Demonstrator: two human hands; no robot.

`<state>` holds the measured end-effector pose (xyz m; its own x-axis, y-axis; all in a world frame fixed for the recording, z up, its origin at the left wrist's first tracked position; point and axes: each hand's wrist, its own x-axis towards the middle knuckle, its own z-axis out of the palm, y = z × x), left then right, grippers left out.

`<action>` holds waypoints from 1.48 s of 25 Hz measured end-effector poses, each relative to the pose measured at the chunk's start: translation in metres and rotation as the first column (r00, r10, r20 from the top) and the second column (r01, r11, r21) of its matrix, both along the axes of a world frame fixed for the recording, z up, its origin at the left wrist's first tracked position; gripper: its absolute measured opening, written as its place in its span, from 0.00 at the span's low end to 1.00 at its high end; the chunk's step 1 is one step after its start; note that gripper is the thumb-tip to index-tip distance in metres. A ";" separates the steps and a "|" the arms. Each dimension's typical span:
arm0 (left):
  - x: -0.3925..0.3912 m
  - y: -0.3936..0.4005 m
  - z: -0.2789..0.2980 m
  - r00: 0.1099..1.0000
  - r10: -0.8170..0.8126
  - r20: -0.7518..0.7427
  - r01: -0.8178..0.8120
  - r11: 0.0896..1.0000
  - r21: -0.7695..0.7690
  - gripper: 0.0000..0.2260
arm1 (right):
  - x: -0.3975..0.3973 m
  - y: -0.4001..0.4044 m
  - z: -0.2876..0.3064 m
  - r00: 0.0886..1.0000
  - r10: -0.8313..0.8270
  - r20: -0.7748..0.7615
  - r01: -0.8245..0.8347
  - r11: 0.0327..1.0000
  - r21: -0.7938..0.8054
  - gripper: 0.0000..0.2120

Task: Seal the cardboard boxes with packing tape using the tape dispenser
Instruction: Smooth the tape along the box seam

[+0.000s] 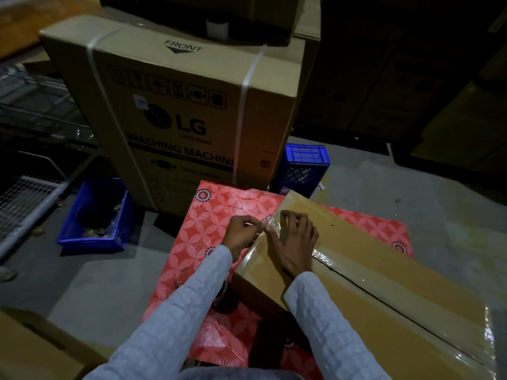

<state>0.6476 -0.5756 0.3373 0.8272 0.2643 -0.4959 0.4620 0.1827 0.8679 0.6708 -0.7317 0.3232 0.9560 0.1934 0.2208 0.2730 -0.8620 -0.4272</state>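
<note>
- The cardboard box (356,283) lay on a red patterned mat (208,223) on the grey floor, its long top seam running from the far-left corner toward the near right, with clear packing tape (323,257) glinting along that seam.
- The left hand (241,233) reached in from a pale textured sleeve (170,311), held just off the box's far-left edge, fingers curled and fingertips pinching a crinkled end of the clear tape at the corner.
- The right hand (296,242) lay on the box top beside the corner, palm down, wrist bent; its fingers were arched, their tips pressing the tape onto the cardboard, thumb spread toward the left hand.
- The two hands nearly met at the tape end.
- A dark roll of tape (227,298) sat on the mat against the box's near-left side, partly hidden under the left forearm; whether it sat in a dispenser could not be told.
- A large washing machine carton (192,105) stood behind the mat, with a blue crate (93,218) at its left and a second blue crate (304,165) at its right.
</note>
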 end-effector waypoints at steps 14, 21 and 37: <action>0.021 -0.013 0.018 0.971 -0.068 -0.228 -0.023 0.927 -0.373 0.14 | 0.014 -0.008 0.004 0.997 0.037 -0.072 -0.030 0.996 0.089 0.26; 0.027 -0.021 0.031 0.979 -0.094 -0.181 0.055 0.977 -0.207 0.08 | 0.040 -0.004 0.001 0.989 0.027 -0.142 -0.053 0.983 -0.176 0.39; 0.025 -0.064 0.013 0.974 -0.222 0.038 0.087 0.529 0.844 0.11 | 0.095 -0.021 0.023 0.990 0.141 -0.017 -0.136 0.903 -0.407 0.21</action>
<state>0.6731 -0.6394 0.3499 0.9320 0.3624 -0.0105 0.2858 -0.7165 0.6363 0.7657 -0.7531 0.3463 0.9108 0.3989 0.1063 0.4051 -0.9132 -0.0438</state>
